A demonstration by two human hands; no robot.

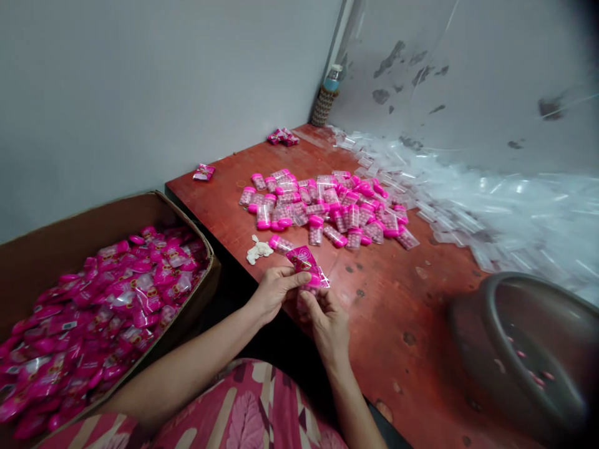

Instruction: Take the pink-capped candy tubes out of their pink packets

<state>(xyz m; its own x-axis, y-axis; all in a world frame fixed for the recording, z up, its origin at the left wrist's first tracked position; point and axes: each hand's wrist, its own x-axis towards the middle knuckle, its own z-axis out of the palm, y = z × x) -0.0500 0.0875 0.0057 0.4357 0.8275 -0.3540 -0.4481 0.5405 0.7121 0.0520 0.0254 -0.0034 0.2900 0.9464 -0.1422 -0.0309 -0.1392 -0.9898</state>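
Near the table's front edge, my left hand (pixel 277 290) pinches a printed pink packet (pixel 303 259) from the left. My right hand (pixel 331 321) has its thumb and fingers closed on the lower part of the same packet, around a small pink-capped container (pixel 306 300) partly hidden by my fingers. Just beyond lies a heap of small clear bottles with pink caps (pixel 327 202), filled with pale pink balls. One such bottle (pixel 281 244) rests right behind the packet, beside a crumpled whitish scrap (pixel 259 249).
A cardboard box (pixel 209 265) full of pink packets stands at the left. On the red table (pixel 388 312) are a grey basin (pixel 498 324) at right, clear plastic sleeves (pixel 449 221), a few packets (pixel 283 136) and a wrapped bottle (pixel 326 100) in the corner.
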